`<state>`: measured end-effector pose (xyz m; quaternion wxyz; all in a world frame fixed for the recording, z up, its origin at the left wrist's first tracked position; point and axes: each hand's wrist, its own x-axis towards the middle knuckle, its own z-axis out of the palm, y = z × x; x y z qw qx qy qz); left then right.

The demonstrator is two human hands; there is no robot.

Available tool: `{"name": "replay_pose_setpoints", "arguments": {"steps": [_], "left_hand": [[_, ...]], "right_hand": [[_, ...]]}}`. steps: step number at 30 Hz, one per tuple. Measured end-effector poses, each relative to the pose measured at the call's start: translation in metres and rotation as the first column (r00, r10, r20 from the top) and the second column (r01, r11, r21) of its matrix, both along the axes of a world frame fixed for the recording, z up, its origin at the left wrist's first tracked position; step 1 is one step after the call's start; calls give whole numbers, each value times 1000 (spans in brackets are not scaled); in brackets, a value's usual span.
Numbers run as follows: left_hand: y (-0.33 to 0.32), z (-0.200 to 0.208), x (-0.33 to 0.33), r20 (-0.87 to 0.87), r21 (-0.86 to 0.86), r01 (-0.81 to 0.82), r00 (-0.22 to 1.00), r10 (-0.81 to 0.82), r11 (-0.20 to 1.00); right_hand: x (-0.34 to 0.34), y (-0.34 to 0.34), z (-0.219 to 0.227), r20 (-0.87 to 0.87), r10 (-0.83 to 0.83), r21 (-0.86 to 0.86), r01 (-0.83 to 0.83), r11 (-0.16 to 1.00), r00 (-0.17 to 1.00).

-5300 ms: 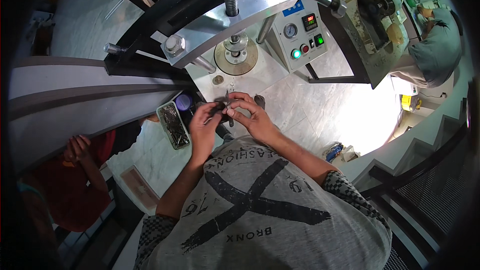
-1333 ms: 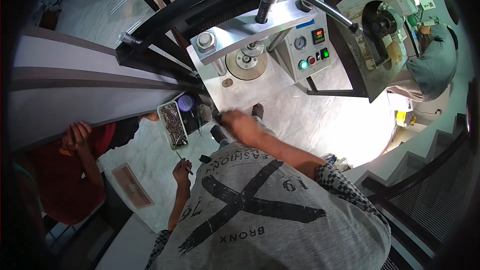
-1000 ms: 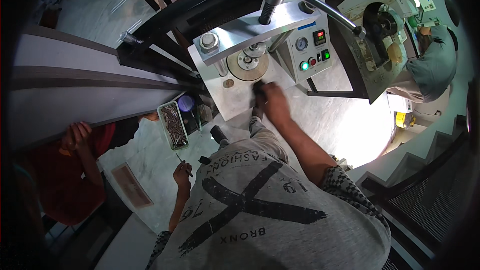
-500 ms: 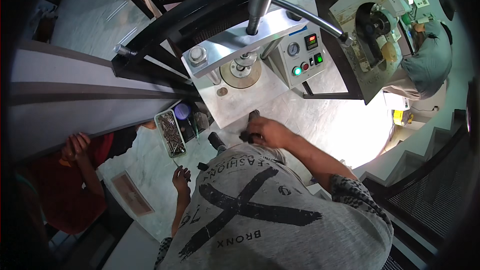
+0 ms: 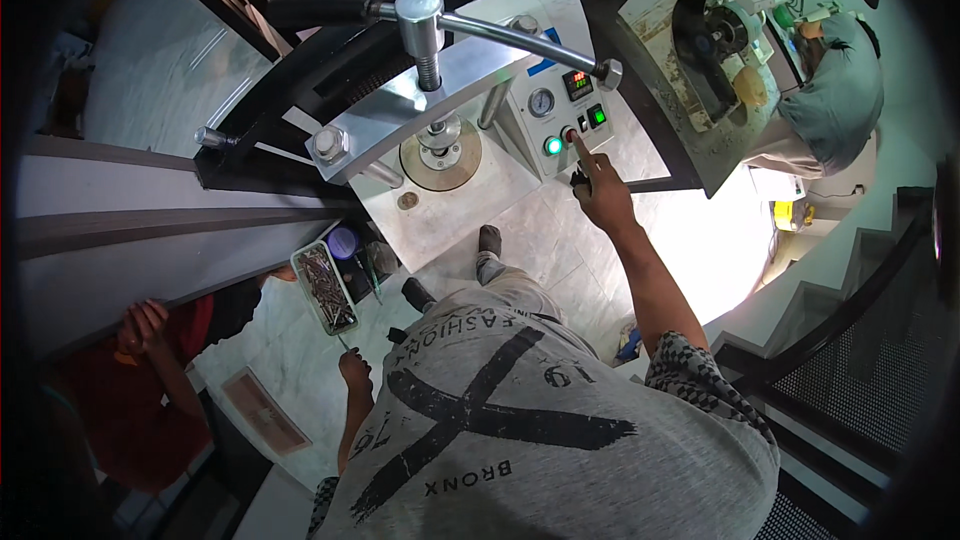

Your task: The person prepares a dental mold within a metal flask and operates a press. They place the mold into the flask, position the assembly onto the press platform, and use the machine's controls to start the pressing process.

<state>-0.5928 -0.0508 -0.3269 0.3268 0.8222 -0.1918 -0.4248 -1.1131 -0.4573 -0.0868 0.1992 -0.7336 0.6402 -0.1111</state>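
Note:
My right hand (image 5: 603,195) reaches forward to the grey control panel (image 5: 560,120) of a bench press. Its index finger is stretched out with the tip on the red button (image 5: 570,135), and the other fingers are curled in. A lit green button (image 5: 553,146) sits just left of it. My left hand (image 5: 353,370) hangs low at my side, fingers curled, close to a tray of small metal parts (image 5: 325,287). A thin sliver shows just above the left hand; I cannot tell whether the hand holds it.
The press has a screw spindle with a long handle bar (image 5: 420,15) above a round plate (image 5: 440,155). Another machine (image 5: 700,40) stands at the upper right with a person in grey (image 5: 835,100) beside it. A person in red (image 5: 150,360) crouches at the lower left.
My right hand has left the space in front of my chest and stretched up and to the right onto the control panel. My left hand stays low at my side.

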Motion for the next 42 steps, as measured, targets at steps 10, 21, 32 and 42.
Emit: {"name": "replay_pose_setpoints", "arguments": {"steps": [10,21,32,42], "left_hand": [[-10,-15,-25,1,71,-105,994,105,992],[-11,3,-38,-227,-2,-193,956,188,981],[-60,18,-13,-197,195,-198,951,236,961],[-89,38,-20,-229,245,-265,919,321,933]], "right_hand": [[-44,-9,-22,155,-267,29,266,964,951],[-57,-14,-29,188,-109,-195,146,970,976],[-62,-1,-22,268,-370,97,357,929,890],[-45,-33,15,169,-442,148,420,895,881]]}}
